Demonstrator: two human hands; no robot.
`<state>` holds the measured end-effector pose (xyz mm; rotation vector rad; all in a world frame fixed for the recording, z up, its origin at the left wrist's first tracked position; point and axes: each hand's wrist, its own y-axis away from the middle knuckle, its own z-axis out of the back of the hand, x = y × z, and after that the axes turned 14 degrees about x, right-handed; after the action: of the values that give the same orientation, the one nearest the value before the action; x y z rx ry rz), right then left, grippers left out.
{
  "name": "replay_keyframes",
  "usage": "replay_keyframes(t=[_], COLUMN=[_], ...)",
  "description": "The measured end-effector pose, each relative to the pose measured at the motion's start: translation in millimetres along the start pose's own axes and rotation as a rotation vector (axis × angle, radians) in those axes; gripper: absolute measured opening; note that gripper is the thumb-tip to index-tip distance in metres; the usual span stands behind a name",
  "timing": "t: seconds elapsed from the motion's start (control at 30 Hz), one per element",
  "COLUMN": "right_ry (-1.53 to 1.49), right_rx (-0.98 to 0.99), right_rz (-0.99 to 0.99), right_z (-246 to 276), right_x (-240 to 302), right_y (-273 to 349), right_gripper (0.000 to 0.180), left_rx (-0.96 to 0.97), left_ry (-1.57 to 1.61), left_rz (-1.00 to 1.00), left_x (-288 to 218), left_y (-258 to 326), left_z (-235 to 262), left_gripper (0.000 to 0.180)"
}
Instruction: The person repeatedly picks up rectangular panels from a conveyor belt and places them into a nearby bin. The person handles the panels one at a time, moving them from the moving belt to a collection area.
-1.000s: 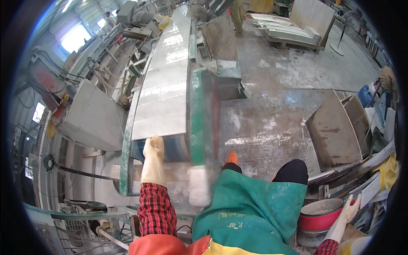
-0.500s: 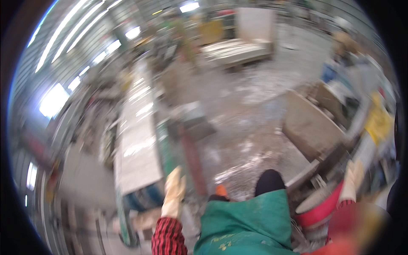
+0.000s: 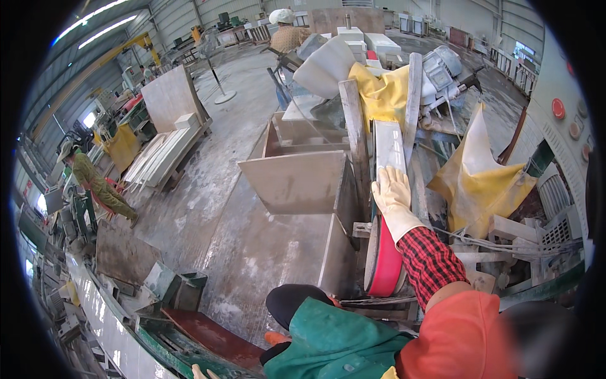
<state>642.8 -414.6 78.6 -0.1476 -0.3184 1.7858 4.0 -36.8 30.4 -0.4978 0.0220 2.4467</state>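
Note:
My right hand, in a cream rubber glove, lies flat with outstretched fingers on the near end of a long, pale stone-like strip. Just below the palm, a red belt curves round the near end of the machine. Wooden posts flank the strip, and a yellow sheet hangs over its far part. Only the gloved fingertips of my left hand show at the lower edge, slightly apart beside a green machine frame; the rest is cut off.
Left of the belt stands an open box of grey-brown panels. A control panel with a red button and a yellow-white sheet are on the right. One person is behind the machine, another at far left. Stacked slabs sit on the floor.
The view has swung right, toward the red-belted machine. My right hand has come forward onto the pale strip; my left hand has dropped to the lower edge of view.

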Motion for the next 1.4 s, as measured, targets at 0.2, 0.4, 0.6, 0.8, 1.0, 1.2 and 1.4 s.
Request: replay_keyframes(t=[0.2,0.4,0.6,0.8,1.0,1.2,1.4], right_ry=[-0.009,-0.017,-0.026,-0.033,-0.037,-0.054,-0.058], right_rx=[-0.006,0.027,-0.014,-0.004,0.014,0.016,0.013], right_rz=[-0.007,-0.01,0.011,0.026,0.028,0.038,0.081], right_z=[1,5,3,5,10,7,-2], right_x=[8,9,9,9,12,13,4], right_y=[3,8,14,20,28,31,27], right_gripper=[0.04,0.038,0.038,0.037,0.038,0.041,0.044], left_rx=[-0.002,-0.019,-0.032,-0.053,-0.05,-0.014,-0.004], left_ry=[0.039,0.062,0.021,0.025,0.009,0.028,0.1], left_rz=[0.041,0.045,0.035,0.02,0.036,0.05,0.06], left_x=[2,0,11,7,9,12,2], left_y=[4,2,1,1,1,1,3], left_z=[2,-1,-6,-4,-6,-7,-2], left_gripper=[0.045,0.044,0.043,0.042,0.042,0.043,0.045])
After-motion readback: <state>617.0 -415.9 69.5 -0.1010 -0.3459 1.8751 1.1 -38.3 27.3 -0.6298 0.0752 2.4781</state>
